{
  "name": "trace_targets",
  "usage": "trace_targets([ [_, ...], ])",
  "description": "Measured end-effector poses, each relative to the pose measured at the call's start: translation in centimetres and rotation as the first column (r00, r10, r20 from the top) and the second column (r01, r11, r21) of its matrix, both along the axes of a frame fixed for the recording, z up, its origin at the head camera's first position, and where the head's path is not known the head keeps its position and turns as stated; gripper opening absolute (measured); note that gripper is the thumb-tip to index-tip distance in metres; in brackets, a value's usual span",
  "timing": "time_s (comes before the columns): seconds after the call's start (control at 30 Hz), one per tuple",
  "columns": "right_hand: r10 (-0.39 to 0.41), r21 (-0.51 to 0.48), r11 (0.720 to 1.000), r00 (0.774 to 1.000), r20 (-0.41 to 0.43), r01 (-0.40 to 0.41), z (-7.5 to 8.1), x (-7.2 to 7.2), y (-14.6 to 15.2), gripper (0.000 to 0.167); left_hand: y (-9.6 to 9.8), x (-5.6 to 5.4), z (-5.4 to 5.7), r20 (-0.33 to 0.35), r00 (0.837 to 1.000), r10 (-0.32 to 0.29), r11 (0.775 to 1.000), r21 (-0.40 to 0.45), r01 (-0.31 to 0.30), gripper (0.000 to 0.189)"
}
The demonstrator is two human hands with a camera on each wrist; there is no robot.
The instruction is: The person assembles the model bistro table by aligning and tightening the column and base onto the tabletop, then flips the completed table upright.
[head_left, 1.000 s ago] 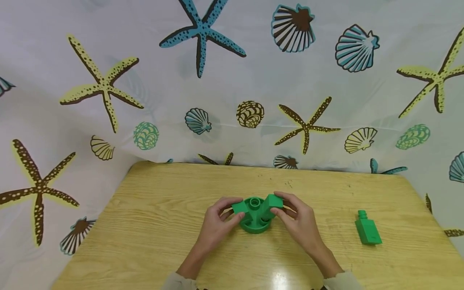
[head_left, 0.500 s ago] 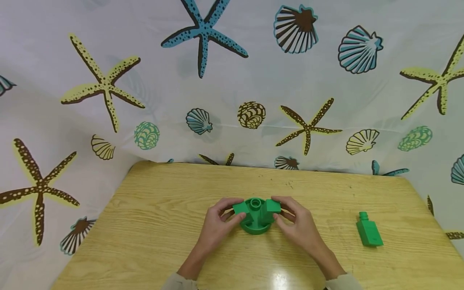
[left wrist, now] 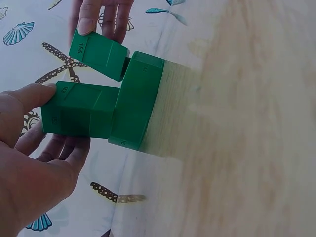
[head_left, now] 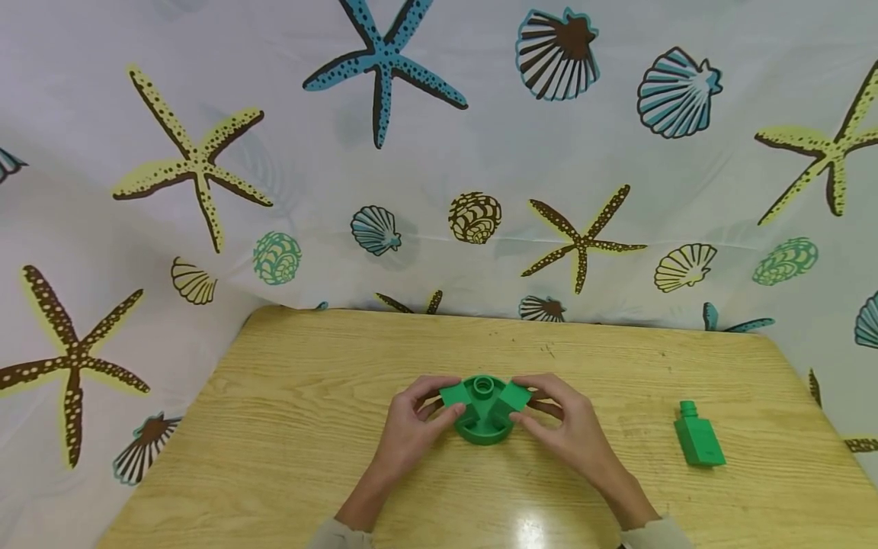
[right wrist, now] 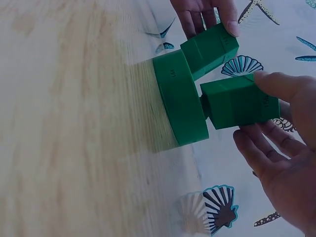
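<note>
I see a pale cloth (head_left: 439,164) printed with starfish (head_left: 384,57) and shells (head_left: 677,93) hanging from nine o'clock through twelve to three around a wood-grained table (head_left: 329,366), glare (head_left: 530,528) at its six o'clock

Starfish-print cloth (head_left: 425,164) behind wooden table (head_left: 288,427)

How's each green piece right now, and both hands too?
Left hand, gripping left block
Right hand, gripping right block
Left block, on round base, no gap showing
Right block, on round base, neck partly showing
Round base, flat on table, far socket unfilled
Loose block, lying sideways on table
</note>
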State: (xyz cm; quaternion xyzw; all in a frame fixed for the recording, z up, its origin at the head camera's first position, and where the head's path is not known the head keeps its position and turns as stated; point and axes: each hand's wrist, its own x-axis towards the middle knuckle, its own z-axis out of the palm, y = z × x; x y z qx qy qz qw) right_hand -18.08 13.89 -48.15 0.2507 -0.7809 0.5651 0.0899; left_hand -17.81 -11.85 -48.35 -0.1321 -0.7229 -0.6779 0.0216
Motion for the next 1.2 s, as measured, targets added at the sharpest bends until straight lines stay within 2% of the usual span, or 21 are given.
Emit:
trace_targets([
  [0.2, 0.015, 0.042, 0.999, 0.999, -0.048, -0.013, -0.1, -0.1, -0.1, 0.046, 0.0, 0.0, 0.0, -0.002, 1.0, -0.005, 1.0, -0.001, 0.005, 0.036],
  [0.43, 0.1, 0.063, 0.993, 0.994, -0.045, -0.097, 0.2, -0.1, 0.5, 0.046, -0.1, 0.0, 0.0, 0.005, 1.0, -0.003, 1.0, 0.0, 0.003, 0.037],
  [0.6, 0.125, 0.061, 0.99, 0.992, -0.031, -0.123, 0.3, -0.2, 0.7, 0.044, -0.1, 0.0, 0.0, 0.011, 1.0, -0.007, 1.0, 0.005, 0.007, 0.037],
  [0.83, 0.073, 0.01, 0.997, 0.997, -0.016, -0.073, 0.4, -0.1, 0.4, 0.033, 0.0, 0.0, -0.1, 0.008, 1.0, -0.013, 1.0, 0.011, 0.013, 0.038],
  [1.0, 0.039, 0.0, 0.999, 0.999, 0.02, -0.039, 0.4, -0.2, 0.0, 0.034, 0.0, 0.1, -0.1, -0.003, 1.0, -0.015, 1.0, 0.015, 0.016, 0.038],
  [1.1, 0.032, 0.009, 0.999, 0.999, 0.026, -0.032, 0.3, -0.4, -0.3, 0.037, 0.0, 0.1, -0.1, -0.001, 1.0, -0.016, 1.0, 0.016, 0.016, 0.037],
  [1.2, 0.029, 0.055, 0.998, 1.0, -0.007, -0.029, 0.2, -0.6, -0.7, 0.04, 0.1, 0.0, -0.1, 0.005, 1.0, -0.017, 1.0, 0.018, 0.017, 0.038],
])
